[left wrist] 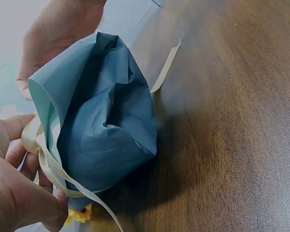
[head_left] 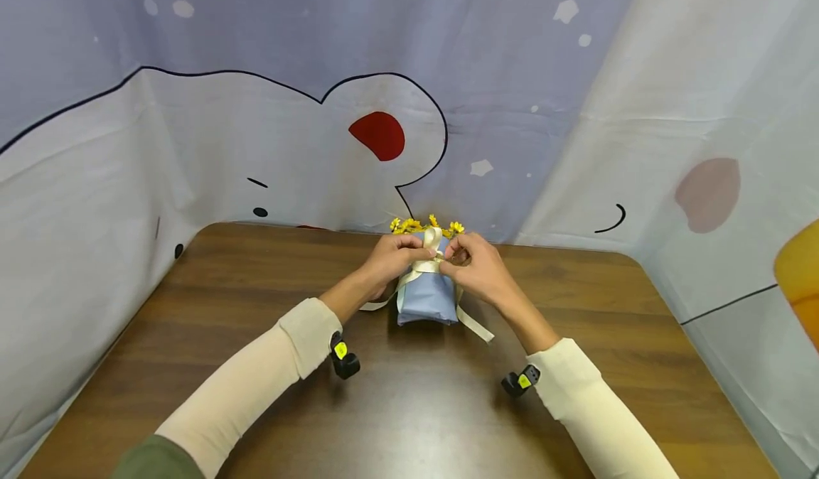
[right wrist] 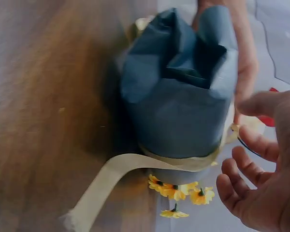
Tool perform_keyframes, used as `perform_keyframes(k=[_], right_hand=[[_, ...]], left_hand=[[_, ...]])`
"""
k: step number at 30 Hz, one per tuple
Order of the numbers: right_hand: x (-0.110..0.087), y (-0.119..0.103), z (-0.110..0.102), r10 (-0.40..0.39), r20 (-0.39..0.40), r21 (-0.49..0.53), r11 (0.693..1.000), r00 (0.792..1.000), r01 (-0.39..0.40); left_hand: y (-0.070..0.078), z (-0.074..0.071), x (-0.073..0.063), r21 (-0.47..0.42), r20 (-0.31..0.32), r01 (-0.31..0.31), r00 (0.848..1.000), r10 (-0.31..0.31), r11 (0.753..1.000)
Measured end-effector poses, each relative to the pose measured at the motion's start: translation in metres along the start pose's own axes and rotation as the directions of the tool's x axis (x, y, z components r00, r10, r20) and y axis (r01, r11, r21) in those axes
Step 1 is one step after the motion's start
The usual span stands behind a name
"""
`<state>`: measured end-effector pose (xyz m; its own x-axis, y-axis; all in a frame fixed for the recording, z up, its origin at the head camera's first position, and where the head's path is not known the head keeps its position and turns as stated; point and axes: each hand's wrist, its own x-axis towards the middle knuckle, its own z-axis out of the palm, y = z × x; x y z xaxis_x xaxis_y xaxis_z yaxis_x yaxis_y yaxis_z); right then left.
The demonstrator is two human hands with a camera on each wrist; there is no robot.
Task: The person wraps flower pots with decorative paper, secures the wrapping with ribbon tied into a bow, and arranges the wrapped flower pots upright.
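A bouquet of yellow flowers (head_left: 409, 224) in blue wrapping paper (head_left: 430, 300) lies with its blossoms toward the back wall. A cream ribbon (head_left: 425, 267) runs around the paper, with a loop standing up at its front. My left hand (head_left: 392, 257) pinches this loop between thumb and fingers; the left wrist view shows the loop (left wrist: 31, 136) at the fingertips. From the other side my right hand (head_left: 478, 264) reaches to the ribbon, fingers bent. Its thumb and index finger stand slightly apart beside the knot in the right wrist view. Loose ribbon tails (head_left: 475, 327) hang to both sides.
The bouquet is near the far edge of a brown wooden table (head_left: 409, 408). Behind it hangs a printed curtain (head_left: 281, 131). Small black cameras (head_left: 345, 362) are strapped at both cuffs. An orange-yellow object (head_left: 803, 280) juts in at the right.
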<state>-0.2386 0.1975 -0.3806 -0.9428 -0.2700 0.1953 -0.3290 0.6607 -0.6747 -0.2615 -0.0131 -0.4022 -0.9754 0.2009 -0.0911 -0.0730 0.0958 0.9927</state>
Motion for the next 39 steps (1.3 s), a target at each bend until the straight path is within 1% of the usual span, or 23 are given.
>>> perform_keyframes(k=[3, 6, 9, 12, 15, 18, 22, 25, 28, 31, 34, 37, 39], right_hand=[[-0.003, -0.001, 0.003, -0.058, 0.001, -0.045, 0.997, 0.998, 0.058], [-0.005, -0.001, 0.003, -0.105, -0.028, -0.062, 0.993, 0.994, 0.103], [-0.006, 0.000, -0.002, -0.116, -0.059, -0.048, 0.992, 0.992, 0.113], [-0.007, 0.004, -0.008, -0.087, -0.081, -0.033, 0.996, 0.993, 0.084], [-0.006, 0.007, -0.011, -0.033, -0.096, 0.000, 0.999, 0.995, 0.033], [-0.004, 0.007, -0.009, 0.002, -0.076, 0.066, 0.998, 0.997, 0.003], [0.001, 0.005, -0.005, 0.015, -0.018, 0.142, 0.990, 1.000, -0.013], [0.003, 0.005, -0.003, 0.019, -0.003, 0.126, 0.992, 1.000, -0.019], [0.004, 0.009, -0.003, 0.013, -0.034, 0.082, 0.997, 0.999, -0.010], [0.005, 0.014, -0.002, -0.018, -0.085, 0.047, 0.999, 0.996, 0.022], [0.004, 0.017, -0.001, -0.085, -0.115, 0.043, 0.995, 0.990, 0.091], [0.006, 0.018, 0.003, -0.178, -0.113, 0.007, 0.984, 0.977, 0.180], [0.007, 0.017, 0.006, -0.225, -0.104, -0.015, 0.974, 0.969, 0.225]], left_hand=[[0.001, 0.001, 0.000, 0.001, -0.006, 0.011, 1.000, -0.011, 1.000], [0.002, 0.001, 0.001, 0.003, -0.017, 0.018, 1.000, -0.018, 1.000], [0.003, 0.001, 0.001, -0.005, -0.019, 0.020, 1.000, -0.020, 1.000], [0.003, 0.000, 0.001, -0.023, -0.011, 0.023, 1.000, -0.023, 0.999], [0.003, -0.002, 0.000, -0.021, -0.005, 0.018, 1.000, -0.018, 1.000], [0.003, -0.003, 0.000, -0.006, -0.007, 0.001, 1.000, -0.001, 1.000], [0.002, -0.004, -0.001, -0.008, -0.011, -0.020, 1.000, 0.020, 1.000], [0.000, -0.004, 0.000, -0.008, -0.011, -0.026, 1.000, 0.026, 1.000], [-0.001, -0.003, 0.001, 0.010, -0.001, -0.026, 1.000, 0.026, 1.000], [-0.001, -0.003, 0.001, 0.028, 0.013, -0.020, 1.000, 0.020, 0.999], [-0.002, -0.003, 0.001, 0.039, 0.028, -0.021, 0.999, 0.020, 0.999], [-0.002, -0.003, 0.001, 0.038, 0.041, -0.037, 0.999, 0.035, 0.999], [-0.003, -0.003, 0.001, 0.043, 0.046, -0.052, 0.998, 0.050, 0.998]])
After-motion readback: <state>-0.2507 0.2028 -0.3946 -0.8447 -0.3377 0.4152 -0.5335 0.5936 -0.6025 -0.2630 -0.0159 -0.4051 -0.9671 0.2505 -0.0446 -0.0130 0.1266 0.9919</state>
